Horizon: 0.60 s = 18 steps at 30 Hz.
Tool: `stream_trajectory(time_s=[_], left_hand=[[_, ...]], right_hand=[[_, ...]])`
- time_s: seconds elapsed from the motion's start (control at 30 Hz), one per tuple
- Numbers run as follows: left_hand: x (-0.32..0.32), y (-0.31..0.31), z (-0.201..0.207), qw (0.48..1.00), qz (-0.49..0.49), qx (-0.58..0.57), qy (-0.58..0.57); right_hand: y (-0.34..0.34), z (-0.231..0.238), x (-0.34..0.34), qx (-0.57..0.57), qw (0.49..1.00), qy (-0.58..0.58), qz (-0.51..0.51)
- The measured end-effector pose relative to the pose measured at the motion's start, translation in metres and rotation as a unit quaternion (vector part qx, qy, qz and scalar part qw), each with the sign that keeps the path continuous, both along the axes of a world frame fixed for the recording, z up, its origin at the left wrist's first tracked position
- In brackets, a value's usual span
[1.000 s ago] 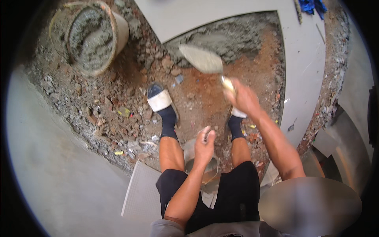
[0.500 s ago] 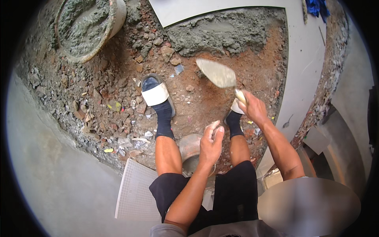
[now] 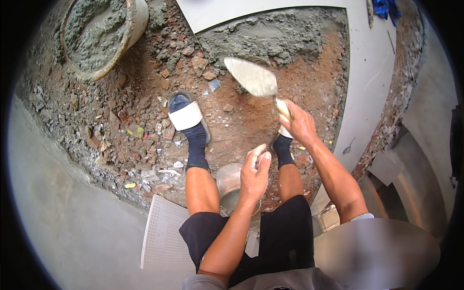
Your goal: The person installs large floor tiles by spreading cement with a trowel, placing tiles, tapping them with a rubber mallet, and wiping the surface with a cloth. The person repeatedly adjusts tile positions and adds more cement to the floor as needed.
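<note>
My right hand (image 3: 298,123) is wrapped round the pale handle of a pointing trowel (image 3: 251,76). The trowel's leaf-shaped blade is smeared with mortar and points up and left, held above the reddish soil. Just beyond the blade lies a bed of grey wet mortar (image 3: 270,38), spread along the far side of the soil patch. My left hand (image 3: 254,175) hovers between my knees, fingers loosely stretched and thumb apart, with nothing visible in it. Below it, a round pale container (image 3: 229,178) stands on the ground, partly hidden by that hand and forearm.
A bucket of wet mortar (image 3: 129,43) stands at the far left. Pale slabs (image 3: 369,72) border the soil on the far and right sides. Stones and rubble (image 3: 121,113) cover the ground left of my feet. A gridded white panel (image 3: 164,237) lies at the lower left.
My right hand has moved the trowel up and to the left, nearer the mortar bed. The left hand keeps nearly the same place and pose. The whole view has shifted slightly.
</note>
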<state>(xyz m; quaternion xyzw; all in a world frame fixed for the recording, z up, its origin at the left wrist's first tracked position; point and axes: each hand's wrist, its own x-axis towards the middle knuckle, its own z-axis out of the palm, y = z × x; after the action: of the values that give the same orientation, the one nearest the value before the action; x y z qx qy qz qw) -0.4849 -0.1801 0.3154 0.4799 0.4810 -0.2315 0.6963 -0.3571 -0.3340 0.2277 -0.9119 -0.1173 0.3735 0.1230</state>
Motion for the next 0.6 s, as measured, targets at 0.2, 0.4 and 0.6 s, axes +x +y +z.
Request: stream_trajectory(time_s=[0.2,0.4,0.6], left_hand=[[0.003,0.000,-0.003,0.999,0.028,-0.027,0.010],[0.007,0.000,-0.004,0.996,0.076,-0.040,0.021],[0.010,-0.001,-0.007,0.997,0.047,-0.034,0.045]], right_hand=[[0.018,-0.015,0.023,-0.047,0.996,0.067,-0.018],[0.008,0.011,0.016,-0.008,1.000,-0.021,0.015],[0.032,-0.044,0.095,-0.033,0.986,-0.085,0.140]])
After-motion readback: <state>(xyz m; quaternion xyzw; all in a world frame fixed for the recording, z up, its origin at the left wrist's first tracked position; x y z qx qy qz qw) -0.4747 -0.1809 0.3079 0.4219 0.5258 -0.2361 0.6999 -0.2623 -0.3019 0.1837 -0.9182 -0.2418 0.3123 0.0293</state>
